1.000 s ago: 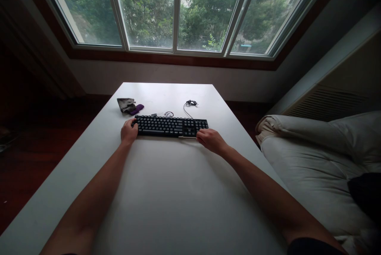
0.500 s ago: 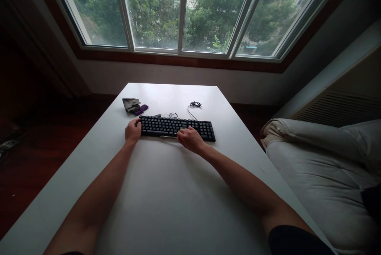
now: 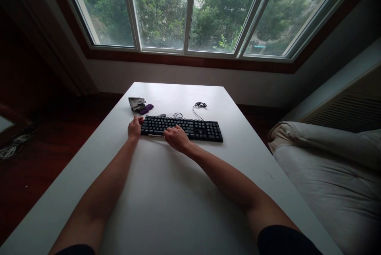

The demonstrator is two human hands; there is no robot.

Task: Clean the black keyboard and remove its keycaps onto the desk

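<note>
A black keyboard lies across the white table, its long side facing me. At its left end my left hand is curled against the short edge, steadying it. My right hand is closed over the front edge, left of the keyboard's middle. From its fingers a thin pale stick points left along that front edge; its tip is too small to make out. The keyboard's cable lies bunched behind it.
A grey cloth and a small purple item lie behind my left hand. Small clear and dark bits sit just behind the keyboard. A pale padded seat stands right of the white table; a window is beyond.
My right hand has slid left along the keyboard's front edge with the thin stick. My left hand stays at the left end, its fingers slightly looser. The view has shifted a little.
</note>
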